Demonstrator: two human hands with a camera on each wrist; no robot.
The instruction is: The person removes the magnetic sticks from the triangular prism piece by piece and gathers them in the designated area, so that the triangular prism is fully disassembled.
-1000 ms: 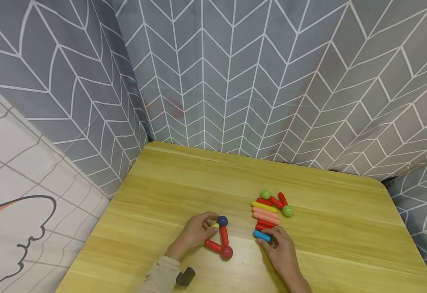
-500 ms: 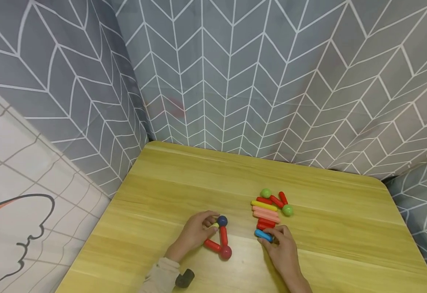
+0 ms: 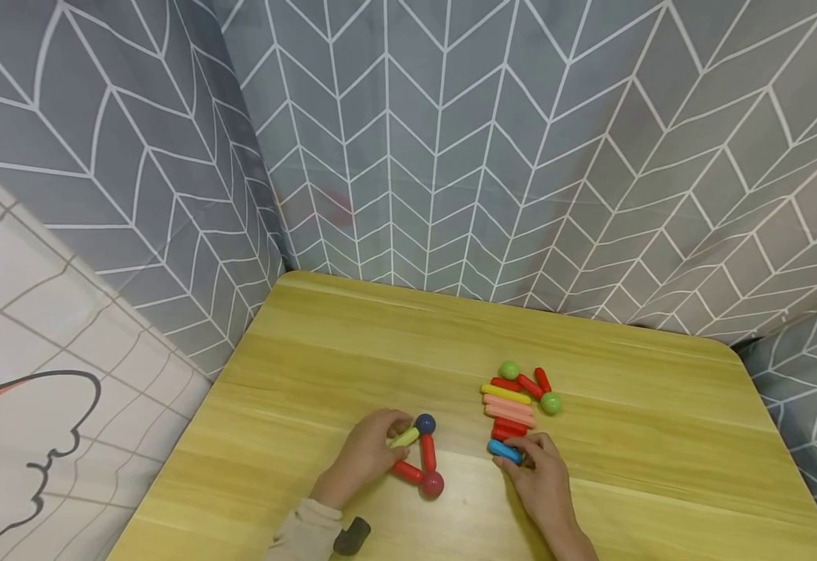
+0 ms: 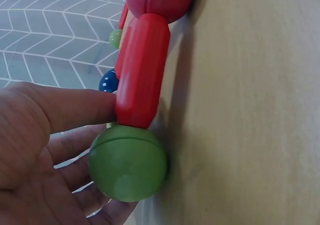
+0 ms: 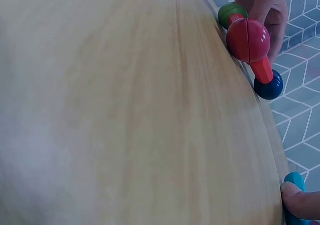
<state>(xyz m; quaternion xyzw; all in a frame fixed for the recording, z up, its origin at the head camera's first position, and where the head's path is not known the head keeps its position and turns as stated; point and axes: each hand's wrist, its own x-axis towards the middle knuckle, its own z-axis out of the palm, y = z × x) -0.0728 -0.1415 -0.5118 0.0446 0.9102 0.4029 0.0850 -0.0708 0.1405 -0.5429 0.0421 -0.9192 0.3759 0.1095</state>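
Observation:
A triangle of toy rods and balls lies on the table. In the head view it shows a dark blue ball (image 3: 425, 424), a red ball (image 3: 432, 485), a yellow-green rod (image 3: 404, 438) and two red rods (image 3: 427, 452). Its green ball (image 4: 128, 163) shows in the left wrist view but is hidden by my left hand (image 3: 368, 450) in the head view. That hand is round this corner, thumb against a red rod, other fingers loosely spread behind the green ball. My right hand (image 3: 537, 471) pinches a blue rod (image 3: 505, 451) between thumb and fingers.
Beyond my right hand lie red rods (image 3: 509, 429), salmon rods (image 3: 508, 410), a yellow rod (image 3: 505, 393) and two light green balls (image 3: 551, 403). A black L-shaped object (image 3: 352, 537) is by my left sleeve. A patterned curtain (image 3: 450, 156) stands behind the table (image 3: 352, 335).
My left hand has drawn back a little to the left and its fingers have loosened, uncovering the yellow-green rod. My right hand, holding the blue rod, has shifted slightly right, then stayed nearly still.

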